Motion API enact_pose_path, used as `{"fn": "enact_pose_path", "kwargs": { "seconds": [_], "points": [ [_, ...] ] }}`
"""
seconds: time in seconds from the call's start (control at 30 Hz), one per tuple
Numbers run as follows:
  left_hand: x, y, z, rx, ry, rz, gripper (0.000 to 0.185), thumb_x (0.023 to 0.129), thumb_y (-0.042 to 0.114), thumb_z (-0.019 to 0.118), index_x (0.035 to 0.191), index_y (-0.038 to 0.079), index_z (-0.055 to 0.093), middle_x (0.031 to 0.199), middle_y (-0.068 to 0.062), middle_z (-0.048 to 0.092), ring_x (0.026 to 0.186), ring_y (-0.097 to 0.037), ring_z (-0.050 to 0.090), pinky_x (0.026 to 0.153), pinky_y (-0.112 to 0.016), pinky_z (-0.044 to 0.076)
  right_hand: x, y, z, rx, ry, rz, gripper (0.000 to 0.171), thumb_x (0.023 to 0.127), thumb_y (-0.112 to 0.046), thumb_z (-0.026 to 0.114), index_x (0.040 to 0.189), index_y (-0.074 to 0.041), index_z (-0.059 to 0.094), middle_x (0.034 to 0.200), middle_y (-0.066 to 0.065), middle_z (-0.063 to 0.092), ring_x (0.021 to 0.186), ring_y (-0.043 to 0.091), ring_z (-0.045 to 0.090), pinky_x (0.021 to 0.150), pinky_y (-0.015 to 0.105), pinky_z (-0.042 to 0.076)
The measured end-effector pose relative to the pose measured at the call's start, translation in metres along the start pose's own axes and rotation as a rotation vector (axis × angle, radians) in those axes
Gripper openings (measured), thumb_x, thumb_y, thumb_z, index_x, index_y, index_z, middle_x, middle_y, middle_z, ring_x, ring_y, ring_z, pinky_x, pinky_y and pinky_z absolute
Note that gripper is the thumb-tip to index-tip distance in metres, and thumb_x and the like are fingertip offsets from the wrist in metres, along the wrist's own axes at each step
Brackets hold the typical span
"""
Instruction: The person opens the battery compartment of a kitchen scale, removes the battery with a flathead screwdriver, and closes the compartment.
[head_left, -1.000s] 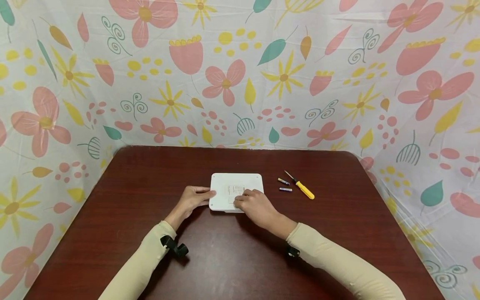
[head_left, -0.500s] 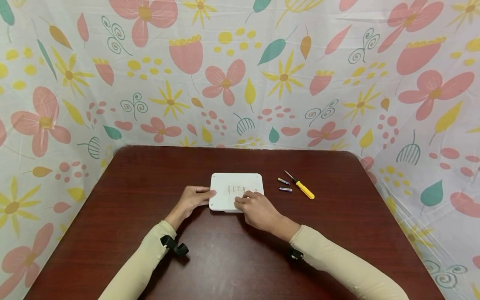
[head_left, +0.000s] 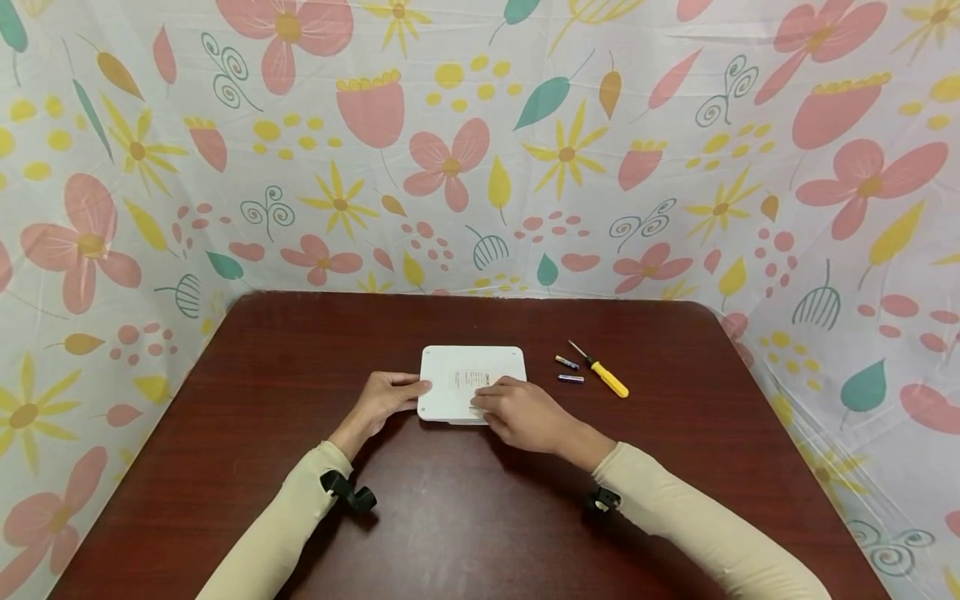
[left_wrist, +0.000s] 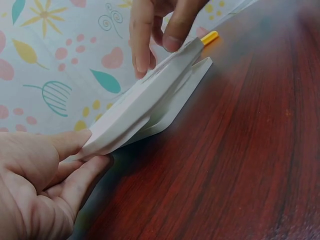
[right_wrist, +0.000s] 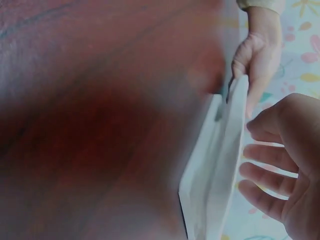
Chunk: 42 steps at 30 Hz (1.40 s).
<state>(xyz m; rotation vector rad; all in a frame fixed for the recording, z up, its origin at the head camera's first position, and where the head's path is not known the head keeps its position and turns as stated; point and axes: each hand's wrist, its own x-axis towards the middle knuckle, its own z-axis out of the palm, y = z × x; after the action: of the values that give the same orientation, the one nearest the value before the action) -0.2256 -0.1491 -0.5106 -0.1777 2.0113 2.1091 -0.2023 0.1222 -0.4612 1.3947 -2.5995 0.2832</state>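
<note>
A flat white device (head_left: pixel 442 367) with rounded corners lies at mid-table, its printed label and small corner screws facing up. Its kind is not plain. From the side, in the left wrist view, a thick white slab (left_wrist: pixel 122 122) shows with a thinner angled part beneath. My left hand (head_left: pixel 382 402) pinches the device's left edge, thumb on top and fingers below. My right hand (head_left: pixel 525 417) is over the right part of the device, its bent fingers at the top face near the label. In the right wrist view those fingers (right_wrist: pixel 267 177) are spread, with nothing seen between them.
Two small batteries, one upper (head_left: pixel 567 362) and one lower (head_left: pixel 571 379), lie right of the device. Beside them is a yellow-handled screwdriver (head_left: pixel 609 379), tip pointing to the back left. A floral curtain (head_left: pixel 480 167) stands behind the dark wooden table (head_left: pixel 315 333).
My right hand and forearm have shifted slightly to the right, with the fingertips still at the device's top face. The left hand and the device have stayed nearly in place.
</note>
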Motion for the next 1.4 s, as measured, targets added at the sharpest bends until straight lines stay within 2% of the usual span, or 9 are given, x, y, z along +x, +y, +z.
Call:
{"fn": "enact_pose_path", "kwargs": {
  "seconds": [0.17, 0.27, 0.33, 0.4, 0.5, 0.57, 0.7, 0.9, 1.4],
  "points": [
    [0.0, 0.0, -0.001, 0.002, 0.0, -0.003, 0.042, 0.091, 0.002, 0.077, 0.123, -0.02, 0.062, 0.112, -0.029, 0.071, 0.085, -0.02, 0.074, 0.081, -0.034, 0.064, -0.003, 0.017, -0.014, 0.209, -0.028, 0.145, 0.026, 0.096, -0.014, 0.071, 0.12, -0.008, 0.076, 0.121, 0.004, 0.074, 0.113, 0.02, 0.068, 0.093, 0.039, 0.06],
    [0.0, 0.0, -0.001, 0.003, -0.004, -0.006, 0.043, 0.09, 0.003, 0.077, 0.124, -0.02, 0.062, 0.112, -0.029, 0.07, 0.086, -0.021, 0.074, 0.081, -0.034, 0.064, -0.005, 0.03, -0.023, 0.322, -0.007, 0.283, 0.026, 0.098, -0.019, 0.07, 0.121, -0.008, 0.076, 0.114, 0.003, 0.076, 0.095, 0.014, 0.071, 0.077, 0.032, 0.061],
    [0.0, 0.0, -0.002, 0.005, -0.005, -0.008, 0.043, 0.09, 0.003, 0.077, 0.124, -0.02, 0.061, 0.112, -0.029, 0.071, 0.086, -0.021, 0.074, 0.081, -0.034, 0.064, -0.007, 0.039, -0.027, 0.378, 0.016, 0.389, 0.028, 0.098, -0.022, 0.07, 0.122, -0.008, 0.075, 0.11, 0.003, 0.077, 0.073, 0.014, 0.067, 0.063, 0.029, 0.055],
    [0.0, 0.0, -0.002, 0.007, -0.002, -0.01, 0.043, 0.09, 0.003, 0.077, 0.124, -0.02, 0.062, 0.111, -0.028, 0.071, 0.085, -0.021, 0.074, 0.081, -0.034, 0.064, -0.009, 0.048, -0.029, 0.411, 0.036, 0.496, 0.031, 0.099, -0.027, 0.07, 0.123, -0.008, 0.075, 0.108, 0.004, 0.077, 0.065, 0.013, 0.061, 0.057, 0.026, 0.048],
    [0.0, 0.0, -0.003, 0.009, 0.0, -0.009, 0.043, 0.09, 0.003, 0.078, 0.123, -0.02, 0.062, 0.11, -0.027, 0.072, 0.085, -0.02, 0.074, 0.08, -0.034, 0.064, -0.012, 0.058, -0.029, 0.481, 0.033, 0.644, 0.034, 0.098, -0.034, 0.07, 0.121, -0.009, 0.076, 0.105, 0.007, 0.077, 0.065, 0.019, 0.065, 0.056, 0.027, 0.051],
    [0.0, 0.0, -0.004, 0.005, -0.002, -0.007, 0.043, 0.09, 0.002, 0.077, 0.123, -0.02, 0.062, 0.11, -0.028, 0.072, 0.085, -0.02, 0.074, 0.081, -0.034, 0.064, -0.014, 0.063, -0.027, 0.535, 0.015, 0.721, 0.035, 0.098, -0.037, 0.07, 0.119, -0.01, 0.076, 0.1, 0.008, 0.077, 0.075, 0.021, 0.07, 0.058, 0.028, 0.057],
    [0.0, 0.0, -0.004, -0.002, -0.007, -0.009, 0.043, 0.09, 0.002, 0.077, 0.124, -0.02, 0.061, 0.11, -0.028, 0.071, 0.085, -0.02, 0.074, 0.081, -0.035, 0.064, -0.016, 0.07, -0.022, 0.672, -0.036, 0.849, 0.038, 0.098, -0.039, 0.071, 0.117, -0.007, 0.076, 0.09, 0.009, 0.076, 0.077, 0.025, 0.072, 0.063, 0.031, 0.063],
    [0.001, 0.0, -0.003, 0.003, -0.014, -0.019, 0.044, 0.091, 0.003, 0.077, 0.124, -0.019, 0.061, 0.111, -0.027, 0.071, 0.087, -0.019, 0.073, 0.083, -0.034, 0.064, -0.018, 0.072, -0.017, 0.776, -0.091, 0.93, 0.042, 0.099, -0.038, 0.068, 0.117, -0.001, 0.074, 0.089, 0.011, 0.076, 0.078, 0.026, 0.073, 0.067, 0.034, 0.065],
    [0.001, 0.0, -0.003, 0.001, -0.016, -0.018, 0.044, 0.091, 0.003, 0.077, 0.125, -0.019, 0.061, 0.113, -0.027, 0.07, 0.089, -0.02, 0.073, 0.083, -0.035, 0.064, -0.019, 0.078, 0.0, 0.953, -0.12, 0.956, 0.04, 0.099, -0.028, 0.07, 0.125, 0.003, 0.068, 0.099, 0.014, 0.075, 0.083, 0.024, 0.073, 0.071, 0.036, 0.065]
  ]
}}
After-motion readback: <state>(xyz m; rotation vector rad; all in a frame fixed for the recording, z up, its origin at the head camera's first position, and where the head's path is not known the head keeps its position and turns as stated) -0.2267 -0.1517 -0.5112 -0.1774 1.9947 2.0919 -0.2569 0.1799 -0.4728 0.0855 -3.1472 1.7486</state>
